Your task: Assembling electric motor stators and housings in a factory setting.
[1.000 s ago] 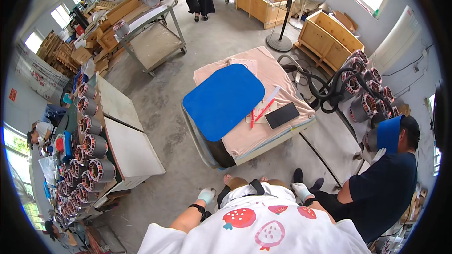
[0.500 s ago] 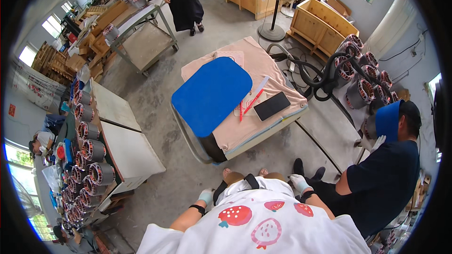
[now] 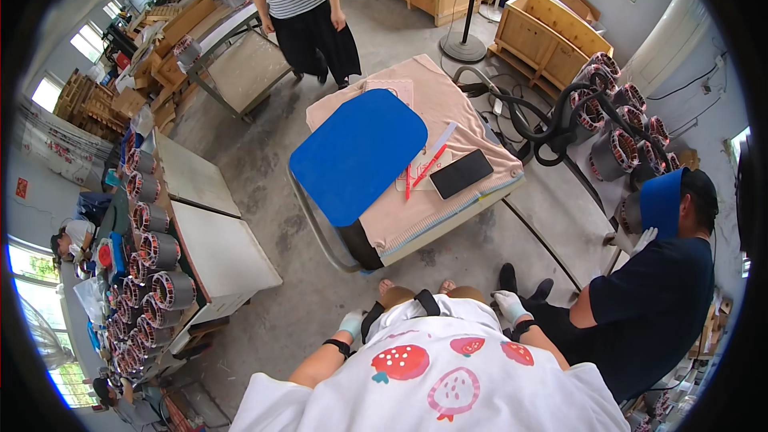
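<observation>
My left hand (image 3: pixel 350 323), in a pale glove with a black band at the wrist, hangs beside my left hip; its fingers are too small and partly turned away to read. Beside my right thigh is my right hand (image 3: pixel 509 306), also gloved and banded, with its finger shape unclear. I see no object in either hand. Ahead stands a cart (image 3: pixel 452 220) covered by a pink cloth (image 3: pixel 392 228). On it lie a flat blue shape (image 3: pixel 360 156), a black phone (image 3: pixel 462 174), two red pens (image 3: pixel 430 166) and a pale ruler-like strip (image 3: pixel 446 137).
A co-worker in dark clothes (image 3: pixel 648 304) sits close on my right, beside wound motor stators (image 3: pixel 616 152). Black hoses (image 3: pixel 552 132) run past the cart. More stators (image 3: pixel 172 292) line the left bench. Another person (image 3: pixel 296 0) stands beyond the cart; a fan (image 3: pixel 464 46) stands behind.
The person in the striped top has walked nearer to the cart. My hands stay low at my sides, and the things on the cart lie as before.
</observation>
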### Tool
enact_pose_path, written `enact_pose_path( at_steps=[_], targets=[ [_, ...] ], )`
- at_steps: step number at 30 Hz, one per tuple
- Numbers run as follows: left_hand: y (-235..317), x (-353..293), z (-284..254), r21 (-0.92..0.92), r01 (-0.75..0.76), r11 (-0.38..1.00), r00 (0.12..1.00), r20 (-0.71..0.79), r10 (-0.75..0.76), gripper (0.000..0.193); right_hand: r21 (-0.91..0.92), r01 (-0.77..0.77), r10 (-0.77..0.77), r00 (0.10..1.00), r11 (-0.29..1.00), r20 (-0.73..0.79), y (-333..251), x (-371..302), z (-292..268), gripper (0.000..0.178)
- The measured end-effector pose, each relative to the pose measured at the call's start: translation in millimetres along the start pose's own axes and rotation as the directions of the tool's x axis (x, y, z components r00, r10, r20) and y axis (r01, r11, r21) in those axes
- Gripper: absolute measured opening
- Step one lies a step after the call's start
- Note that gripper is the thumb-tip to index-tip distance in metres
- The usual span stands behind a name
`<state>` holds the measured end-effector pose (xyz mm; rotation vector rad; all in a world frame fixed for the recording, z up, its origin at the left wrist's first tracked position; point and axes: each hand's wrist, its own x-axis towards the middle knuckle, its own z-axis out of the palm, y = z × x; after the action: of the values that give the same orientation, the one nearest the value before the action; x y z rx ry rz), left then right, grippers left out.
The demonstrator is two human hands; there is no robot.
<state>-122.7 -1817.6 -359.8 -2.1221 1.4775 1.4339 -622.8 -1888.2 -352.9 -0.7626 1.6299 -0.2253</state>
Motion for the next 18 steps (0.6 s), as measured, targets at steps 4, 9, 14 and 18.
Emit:
enact_pose_path(
  at_steps=[4,9,14,18],
  targets=[
    [-12,10,10,0.018,-0.009,1.0,1.0,0.018,0.009,0.043,0.004,0.003,-0.003,1.0,1.0,-0.001,5,-1,-1,0.033],
    [1,-4,2,0.02,0.001,1.0,1.0,0.01,-0.001,0.039,-0.016,0.035,-0.035,0.999,0.999,-0.002,6,-5,-7,0.031],
    [-6,3,19,-0.009,-0.024,1.0,0.999,-0.023,0.024,0.04,-0.001,0.029,-0.029,0.999,1.0,-0.017,9,-11,-8,0.031],
    [-49,19,50,0.042,-0.244,0.969,0.961,-0.126,0.248,0.034,-0.732,0.639,-0.782,0.572,0.236,0.247,24,2,-22,0.027]
  ],
)
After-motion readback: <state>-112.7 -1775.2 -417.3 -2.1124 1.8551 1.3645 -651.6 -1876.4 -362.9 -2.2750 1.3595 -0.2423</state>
